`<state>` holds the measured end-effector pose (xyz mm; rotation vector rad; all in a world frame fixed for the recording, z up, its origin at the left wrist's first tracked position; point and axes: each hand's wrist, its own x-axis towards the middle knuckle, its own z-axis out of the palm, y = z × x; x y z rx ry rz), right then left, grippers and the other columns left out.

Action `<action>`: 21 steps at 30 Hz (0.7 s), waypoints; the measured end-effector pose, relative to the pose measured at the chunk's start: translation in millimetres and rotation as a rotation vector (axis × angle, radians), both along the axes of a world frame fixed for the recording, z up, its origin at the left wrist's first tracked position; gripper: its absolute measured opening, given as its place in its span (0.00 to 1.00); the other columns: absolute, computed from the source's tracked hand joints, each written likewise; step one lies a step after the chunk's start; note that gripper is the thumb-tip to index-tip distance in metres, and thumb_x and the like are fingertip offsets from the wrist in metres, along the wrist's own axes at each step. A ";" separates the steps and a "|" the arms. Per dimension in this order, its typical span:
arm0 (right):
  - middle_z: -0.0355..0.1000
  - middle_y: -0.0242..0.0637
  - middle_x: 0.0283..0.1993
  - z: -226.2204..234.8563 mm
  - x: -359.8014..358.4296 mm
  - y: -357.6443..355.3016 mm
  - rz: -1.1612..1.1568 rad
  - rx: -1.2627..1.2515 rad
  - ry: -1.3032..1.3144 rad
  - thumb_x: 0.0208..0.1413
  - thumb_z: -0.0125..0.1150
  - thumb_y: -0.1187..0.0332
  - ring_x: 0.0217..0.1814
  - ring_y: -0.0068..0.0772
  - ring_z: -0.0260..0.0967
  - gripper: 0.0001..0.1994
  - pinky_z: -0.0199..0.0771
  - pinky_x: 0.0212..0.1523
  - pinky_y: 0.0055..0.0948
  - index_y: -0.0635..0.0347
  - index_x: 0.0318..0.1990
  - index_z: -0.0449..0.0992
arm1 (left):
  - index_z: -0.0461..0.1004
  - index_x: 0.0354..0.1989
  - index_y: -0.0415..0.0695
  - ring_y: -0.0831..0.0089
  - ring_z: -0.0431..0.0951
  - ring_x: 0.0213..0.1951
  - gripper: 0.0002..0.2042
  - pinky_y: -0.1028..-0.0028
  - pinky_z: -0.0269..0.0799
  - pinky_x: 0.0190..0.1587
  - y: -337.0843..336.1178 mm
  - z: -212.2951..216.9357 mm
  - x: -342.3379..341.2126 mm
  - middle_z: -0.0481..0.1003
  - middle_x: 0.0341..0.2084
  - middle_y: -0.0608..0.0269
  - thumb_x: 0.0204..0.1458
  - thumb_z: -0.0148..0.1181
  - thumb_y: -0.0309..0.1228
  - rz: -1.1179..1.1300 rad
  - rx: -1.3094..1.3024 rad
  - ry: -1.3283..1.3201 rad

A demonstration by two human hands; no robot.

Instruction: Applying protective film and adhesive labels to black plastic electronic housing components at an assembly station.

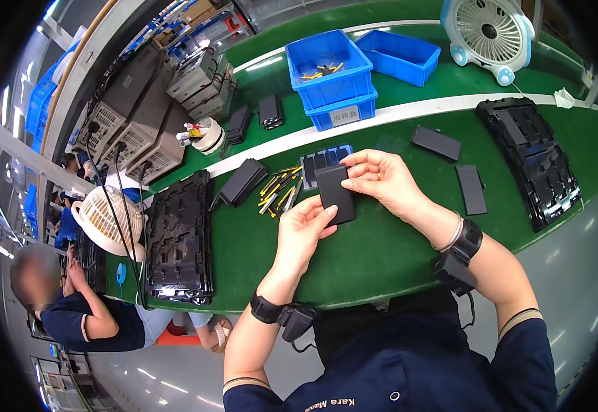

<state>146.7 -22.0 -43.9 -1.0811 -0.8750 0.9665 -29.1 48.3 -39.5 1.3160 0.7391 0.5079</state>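
We hold one flat black case in both hands over the green bench, on our side of the stack of blue bins. Our left grip is closed around the case's lower left edge, thumb on its face. Our right grip pinches its upper right corner between thumb and fingers.

Between the stack and the case we see a slotted tray, partly covered by the case. Nearer to us and left of the stack lie loose yellow-and-black strips, then a group of black cases, then a black moulded panel farther left. Right of the stack and nearer to us, we have two separate cases, with another moulded panel beyond them. Just behind the stack, to its right, sits another blue bin.
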 end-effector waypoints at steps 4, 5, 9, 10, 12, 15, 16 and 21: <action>0.71 0.31 0.34 0.3 -0.1 0.5 -0.002 -0.005 -0.038 0.46 0.64 0.78 0.35 0.15 0.70 0.16 0.71 0.39 0.15 0.63 0.44 0.72 | 0.72 0.44 0.41 0.82 0.75 0.35 0.12 0.79 0.76 0.36 0.6 2.1 -0.5 0.76 0.33 0.67 0.51 0.59 0.27 -0.007 -0.018 -0.016; 0.71 0.31 0.35 3.8 -1.3 -1.0 0.007 -0.005 -0.028 0.46 0.64 0.78 0.35 0.15 0.70 0.16 0.71 0.40 0.15 0.63 0.45 0.72 | 0.72 0.44 0.42 0.82 0.76 0.35 0.12 0.79 0.76 0.36 0.5 4.0 -1.7 0.76 0.33 0.67 0.51 0.60 0.28 -0.024 -0.051 -0.029; 0.71 0.32 0.36 6.6 -1.3 -3.4 0.018 0.012 -0.017 0.47 0.63 0.79 0.36 0.16 0.70 0.17 0.71 0.40 0.16 0.64 0.47 0.71 | 0.72 0.45 0.43 0.83 0.75 0.36 0.12 0.79 0.75 0.38 1.8 5.2 -1.4 0.76 0.34 0.69 0.52 0.59 0.29 -0.071 -0.115 -0.063; 0.71 0.32 0.36 6.1 -1.7 -3.3 0.024 0.013 -0.020 0.47 0.63 0.79 0.36 0.16 0.70 0.17 0.71 0.40 0.16 0.64 0.47 0.71 | 0.72 0.45 0.43 0.83 0.75 0.36 0.12 0.79 0.75 0.38 2.4 4.8 -2.1 0.76 0.34 0.69 0.52 0.59 0.29 -0.065 -0.113 -0.067; 0.71 0.32 0.35 5.9 -2.4 -2.5 0.019 0.008 -0.016 0.47 0.62 0.79 0.36 0.17 0.70 0.17 0.70 0.40 0.16 0.64 0.47 0.70 | 0.72 0.45 0.43 0.83 0.75 0.37 0.12 0.78 0.75 0.39 3.3 4.4 -2.9 0.76 0.34 0.69 0.52 0.59 0.30 -0.080 -0.121 -0.057; 0.71 0.32 0.35 7.0 -4.4 -2.8 0.024 0.014 0.009 0.47 0.62 0.78 0.36 0.17 0.71 0.17 0.70 0.41 0.16 0.64 0.46 0.70 | 0.72 0.44 0.43 0.82 0.75 0.37 0.12 0.79 0.76 0.38 4.3 2.9 -3.8 0.76 0.34 0.69 0.51 0.60 0.29 -0.079 -0.129 -0.063; 0.71 0.32 0.35 7.1 -3.9 -3.5 0.023 0.015 0.004 0.47 0.62 0.78 0.36 0.17 0.71 0.17 0.70 0.41 0.16 0.64 0.46 0.70 | 0.72 0.44 0.43 0.81 0.76 0.36 0.12 0.79 0.77 0.37 4.0 2.8 -3.3 0.76 0.34 0.68 0.51 0.60 0.29 -0.080 -0.134 -0.069; 0.70 0.33 0.37 -0.1 -0.6 -1.5 0.016 0.020 -0.017 0.45 0.66 0.76 0.34 0.18 0.70 0.20 0.71 0.40 0.18 0.64 0.48 0.70 | 0.72 0.45 0.43 0.81 0.75 0.37 0.13 0.78 0.77 0.38 2.4 2.9 -3.2 0.75 0.35 0.68 0.51 0.60 0.29 -0.075 -0.124 -0.061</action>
